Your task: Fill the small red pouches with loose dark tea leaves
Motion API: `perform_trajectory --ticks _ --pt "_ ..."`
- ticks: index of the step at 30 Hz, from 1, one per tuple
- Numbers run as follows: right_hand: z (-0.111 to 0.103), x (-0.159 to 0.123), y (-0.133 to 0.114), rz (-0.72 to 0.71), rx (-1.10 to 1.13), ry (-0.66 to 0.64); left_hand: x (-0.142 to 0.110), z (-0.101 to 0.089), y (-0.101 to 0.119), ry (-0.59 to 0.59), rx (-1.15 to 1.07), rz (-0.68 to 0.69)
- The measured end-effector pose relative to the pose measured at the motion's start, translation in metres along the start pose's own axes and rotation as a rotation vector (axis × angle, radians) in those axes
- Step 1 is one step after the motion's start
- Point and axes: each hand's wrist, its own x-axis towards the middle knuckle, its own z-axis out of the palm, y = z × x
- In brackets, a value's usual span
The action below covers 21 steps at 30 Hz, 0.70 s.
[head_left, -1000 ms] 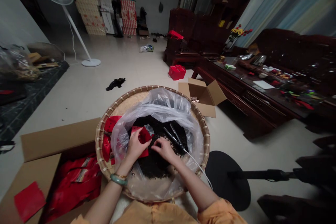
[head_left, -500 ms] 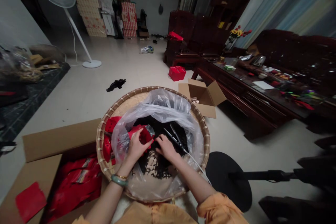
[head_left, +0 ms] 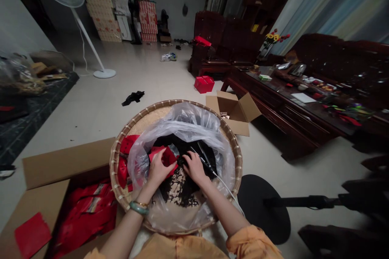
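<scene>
My left hand (head_left: pixel 158 170) grips a small red packet (head_left: pixel 164 158) above dark loose tea leaves (head_left: pixel 170 141). The leaves lie in a clear plastic bag (head_left: pixel 182 123) lining a round woven bamboo tray (head_left: pixel 179 103). My right hand (head_left: pixel 193 168) pinches at the packet's edge, its fingers seemingly on the leaves. Just behind that hand lies a black clamp-like tool (head_left: pixel 202 158) with a white cord (head_left: pixel 227 190). More red packets (head_left: pixel 123 172) rest inside the tray's left side. A jade bangle (head_left: pixel 139 208) circles my left wrist.
An open cardboard box (head_left: pixel 60 162) of red packaging touches the tray at lower left. A smaller open box (head_left: pixel 234 109) stands behind the tray. A round black stand base (head_left: pixel 261 206) sits at right, beside a cluttered dark wooden table (head_left: pixel 288 97).
My right hand has moved left, closer to the red packet, which now sits higher and more open in my left hand. Bare plastic shows through the leaves below my hands.
</scene>
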Motion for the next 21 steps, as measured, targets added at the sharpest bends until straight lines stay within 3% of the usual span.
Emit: perform_trajectory --ticks 9,13,16,21 --pt "-0.006 0.007 -0.007 0.023 -0.038 -0.045 0.011 -0.007 0.026 -0.063 0.206 0.13" --pt "-0.009 0.007 -0.016 0.027 0.109 -0.001 0.016 -0.007 0.03 -0.073 0.216 0.123" --pt "-0.007 0.007 -0.018 0.116 0.439 0.062 0.014 -0.004 0.022 -0.053 0.096 0.097" --pt "-0.003 0.005 -0.011 0.641 1.473 0.101 0.006 -0.001 0.008 -0.073 -0.086 0.008"
